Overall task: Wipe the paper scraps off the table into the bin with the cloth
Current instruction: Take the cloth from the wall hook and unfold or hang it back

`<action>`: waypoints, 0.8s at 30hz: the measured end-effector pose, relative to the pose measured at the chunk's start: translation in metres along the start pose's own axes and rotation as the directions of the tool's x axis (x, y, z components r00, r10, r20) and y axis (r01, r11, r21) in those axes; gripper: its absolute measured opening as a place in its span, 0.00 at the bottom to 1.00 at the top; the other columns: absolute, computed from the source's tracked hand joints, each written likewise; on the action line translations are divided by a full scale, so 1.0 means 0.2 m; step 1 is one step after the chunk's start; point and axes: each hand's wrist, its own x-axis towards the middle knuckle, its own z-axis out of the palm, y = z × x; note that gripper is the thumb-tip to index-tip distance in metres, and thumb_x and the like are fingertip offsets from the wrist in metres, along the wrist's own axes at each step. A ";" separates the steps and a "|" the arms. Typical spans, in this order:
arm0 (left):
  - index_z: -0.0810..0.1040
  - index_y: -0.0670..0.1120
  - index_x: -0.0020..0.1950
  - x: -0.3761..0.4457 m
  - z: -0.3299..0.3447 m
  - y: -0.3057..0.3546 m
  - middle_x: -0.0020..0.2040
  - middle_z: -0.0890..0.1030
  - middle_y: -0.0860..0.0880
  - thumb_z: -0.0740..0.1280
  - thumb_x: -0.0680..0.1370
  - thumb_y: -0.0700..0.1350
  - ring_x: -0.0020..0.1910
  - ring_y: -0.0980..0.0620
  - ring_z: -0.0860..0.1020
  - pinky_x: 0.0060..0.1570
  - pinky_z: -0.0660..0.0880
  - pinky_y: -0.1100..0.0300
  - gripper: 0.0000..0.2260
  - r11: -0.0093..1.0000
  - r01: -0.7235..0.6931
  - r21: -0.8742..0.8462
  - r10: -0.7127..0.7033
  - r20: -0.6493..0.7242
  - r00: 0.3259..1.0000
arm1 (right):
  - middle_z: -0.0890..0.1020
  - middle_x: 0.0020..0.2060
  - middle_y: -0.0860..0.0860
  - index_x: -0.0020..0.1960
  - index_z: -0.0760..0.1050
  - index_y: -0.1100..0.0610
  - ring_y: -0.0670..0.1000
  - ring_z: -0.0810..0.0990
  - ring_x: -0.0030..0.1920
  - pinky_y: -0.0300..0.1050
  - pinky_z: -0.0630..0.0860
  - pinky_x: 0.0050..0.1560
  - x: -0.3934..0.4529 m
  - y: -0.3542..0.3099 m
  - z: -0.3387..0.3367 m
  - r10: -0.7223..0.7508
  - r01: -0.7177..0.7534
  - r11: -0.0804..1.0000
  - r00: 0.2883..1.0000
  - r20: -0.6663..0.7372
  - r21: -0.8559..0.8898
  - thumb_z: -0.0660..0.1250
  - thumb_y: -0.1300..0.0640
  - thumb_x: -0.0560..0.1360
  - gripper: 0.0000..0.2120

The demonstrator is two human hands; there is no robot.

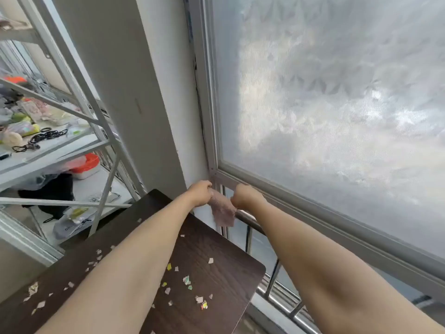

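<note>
A small pinkish-brown cloth [222, 210] hangs over the metal railing beyond the table's far edge. My left hand [200, 192] grips its left top corner and my right hand [244, 195] grips its right top corner, both fists closed on it. Below my arms lies the dark wooden table [224, 239], strewn with several small paper scraps [186, 280] in white, yellow, green and pink. No bin is in view.
A metal railing [250, 221] runs along the table's right side under a frosted window [337, 104]. A white metal shelf rack [79, 145] with bags, hair ties and an orange-lidded box stands to the left. A white wall pillar [154, 104] rises behind the table.
</note>
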 end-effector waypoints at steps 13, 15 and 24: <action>0.76 0.38 0.58 0.34 0.21 -0.08 0.58 0.78 0.39 0.59 0.76 0.35 0.55 0.39 0.78 0.52 0.76 0.52 0.13 0.966 0.239 0.095 -0.205 -0.278 0.938 | 0.81 0.56 0.55 0.58 0.76 0.58 0.57 0.79 0.56 0.46 0.67 0.45 0.19 0.02 0.17 0.172 -0.179 0.981 0.981 -0.090 -0.074 0.61 0.58 0.76 0.12; 0.77 0.39 0.58 0.36 0.22 -0.09 0.57 0.78 0.40 0.61 0.75 0.38 0.54 0.39 0.78 0.51 0.78 0.49 0.13 0.962 0.257 0.088 -0.218 -0.315 0.924 | 0.81 0.56 0.56 0.58 0.76 0.59 0.58 0.80 0.56 0.46 0.68 0.45 0.21 0.02 0.18 0.149 -0.154 0.987 0.984 -0.094 -0.048 0.62 0.58 0.76 0.12; 0.73 0.44 0.43 0.30 0.15 -0.11 0.44 0.79 0.45 0.64 0.74 0.42 0.46 0.42 0.78 0.43 0.75 0.52 0.02 0.970 0.163 -0.177 -0.216 -0.337 0.917 | 0.82 0.55 0.57 0.57 0.75 0.61 0.59 0.80 0.56 0.47 0.75 0.48 0.28 -0.01 0.16 0.119 -0.094 0.982 0.981 -0.152 0.162 0.62 0.55 0.77 0.12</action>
